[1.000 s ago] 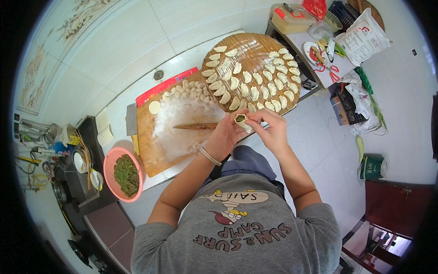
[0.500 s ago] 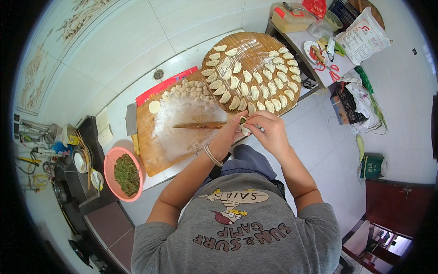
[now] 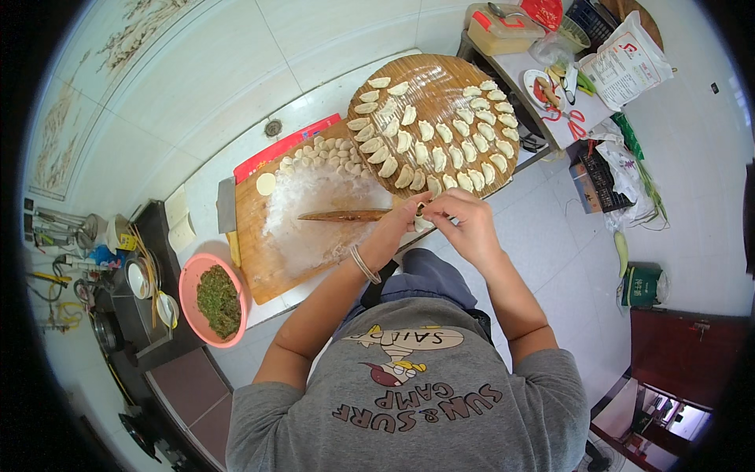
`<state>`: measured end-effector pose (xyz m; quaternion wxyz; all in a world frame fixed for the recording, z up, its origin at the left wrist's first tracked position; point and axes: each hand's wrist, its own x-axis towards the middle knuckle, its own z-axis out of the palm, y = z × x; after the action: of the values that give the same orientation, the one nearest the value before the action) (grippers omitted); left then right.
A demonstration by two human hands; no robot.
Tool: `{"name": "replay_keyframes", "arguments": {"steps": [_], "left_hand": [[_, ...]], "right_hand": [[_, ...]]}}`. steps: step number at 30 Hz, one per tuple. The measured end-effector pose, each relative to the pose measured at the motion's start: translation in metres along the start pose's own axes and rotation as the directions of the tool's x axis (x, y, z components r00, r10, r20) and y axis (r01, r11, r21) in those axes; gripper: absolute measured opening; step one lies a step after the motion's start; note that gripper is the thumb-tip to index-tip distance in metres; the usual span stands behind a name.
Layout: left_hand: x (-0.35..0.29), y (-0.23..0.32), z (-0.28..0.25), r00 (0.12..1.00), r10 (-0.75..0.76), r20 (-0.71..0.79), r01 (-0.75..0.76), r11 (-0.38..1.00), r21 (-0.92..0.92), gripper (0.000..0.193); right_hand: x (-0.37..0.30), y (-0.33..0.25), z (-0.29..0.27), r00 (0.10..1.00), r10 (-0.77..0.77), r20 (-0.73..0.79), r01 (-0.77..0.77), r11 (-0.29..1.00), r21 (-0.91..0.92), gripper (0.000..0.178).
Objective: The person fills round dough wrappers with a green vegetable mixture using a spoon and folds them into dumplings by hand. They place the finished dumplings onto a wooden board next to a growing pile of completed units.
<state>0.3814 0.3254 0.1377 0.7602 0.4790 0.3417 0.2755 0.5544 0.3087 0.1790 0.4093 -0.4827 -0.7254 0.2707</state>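
Note:
Between my two hands is a partly folded dumpling, with some dark green filling showing at its top. My left hand is closed around its left side. The fingers of my right hand pinch the dough edge from the other side. Just beyond, a round wooden board carries rows of finished dumplings. To the left, a floured cutting board holds a tapered wooden rolling pin, several small dough pieces and one flat round wrapper.
A pink bowl of chopped green filling stands left of the cutting board. A cleaver lies along the board's left edge. On the right-hand side table are a plastic container, red scissors and a white sack.
My fingers have shifted slightly along the dumpling's edge, and less of the filling shows now. The boards and the things on them have stayed put.

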Motion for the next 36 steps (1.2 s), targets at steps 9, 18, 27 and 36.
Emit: {"name": "replay_keyframes", "arguments": {"steps": [9, 18, 27, 36], "left_hand": [[0.003, -0.011, -0.007, 0.998, -0.003, 0.057, 0.003, 1.000, 0.005, 0.051], [0.004, -0.013, 0.003, 0.995, 0.069, 0.076, -0.036, 0.931, -0.364, 0.055], [0.004, -0.012, 0.006, 0.996, 0.046, 0.080, -0.022, 0.960, -0.279, 0.052], [0.008, -0.020, -0.003, 0.986, 0.074, 0.147, -0.039, 0.973, -0.229, 0.051]], "right_hand": [[0.004, 0.002, -0.003, 0.995, -0.081, 0.056, 0.083, 0.996, -0.044, 0.011], [-0.001, 0.000, 0.000, 0.999, -0.007, -0.050, 0.008, 1.000, 0.003, 0.011], [0.002, -0.003, -0.003, 0.994, -0.110, 0.014, 0.111, 0.992, -0.066, 0.010], [0.004, -0.011, -0.008, 0.987, 0.154, 0.048, -0.156, 0.987, 0.049, 0.017]]}}
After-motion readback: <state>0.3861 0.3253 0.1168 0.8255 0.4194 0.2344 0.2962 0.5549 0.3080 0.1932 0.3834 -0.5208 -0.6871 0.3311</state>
